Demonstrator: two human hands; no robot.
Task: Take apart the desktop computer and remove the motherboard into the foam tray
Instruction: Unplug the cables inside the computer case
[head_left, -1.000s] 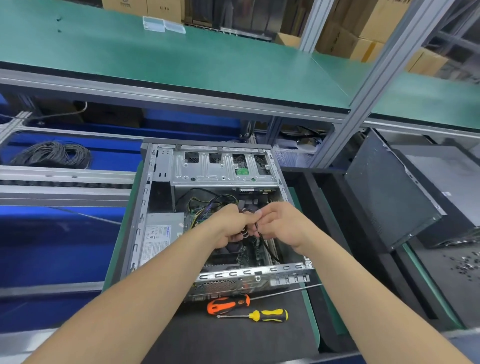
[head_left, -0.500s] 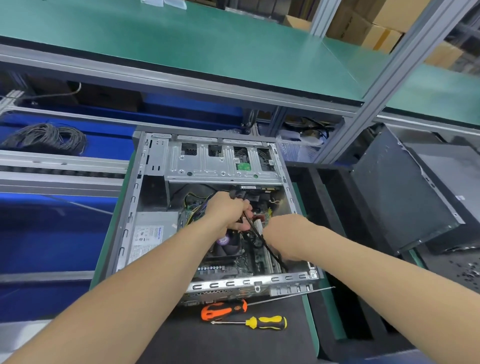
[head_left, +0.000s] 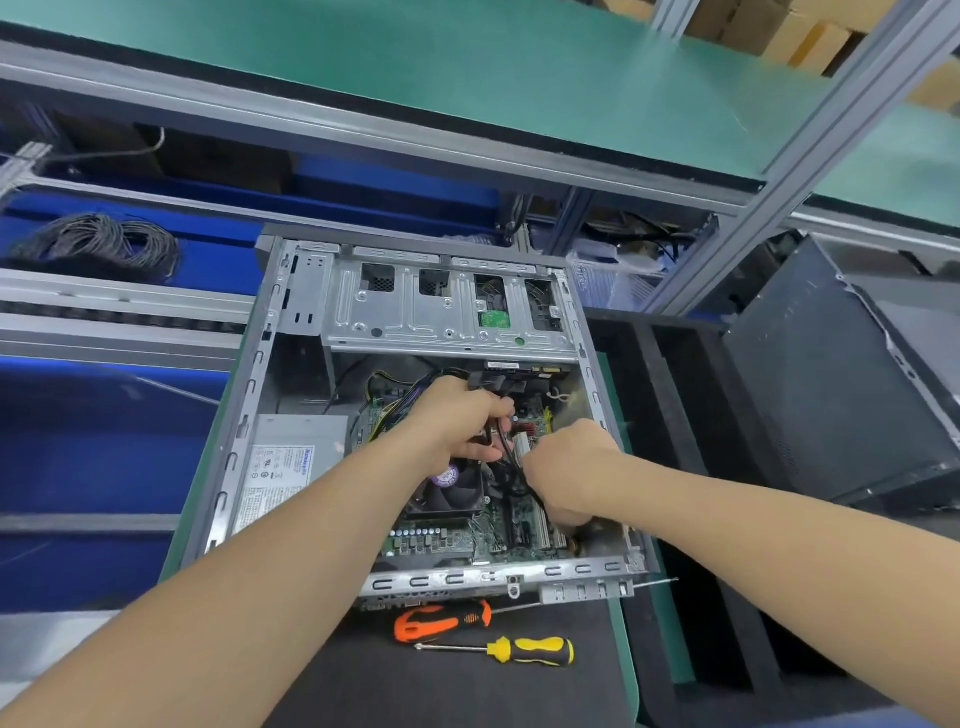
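The open desktop case lies flat on the bench, its inside facing up. The green motherboard sits in the case floor with a black CPU fan on it. My left hand is closed around a bundle of black cables above the board. My right hand is lower and to the right, fingers closed on a black cable that runs down to the board. The black foam tray stands just right of the case.
A grey power supply fills the case's left side and a metal drive cage its far end. An orange screwdriver and a yellow screwdriver lie on the mat in front. A removed dark side panel leans at right.
My hands were together over the board's middle; they have separated. The left has lifted the cable bundle toward the drive cage, the right has dropped toward the board's right edge.
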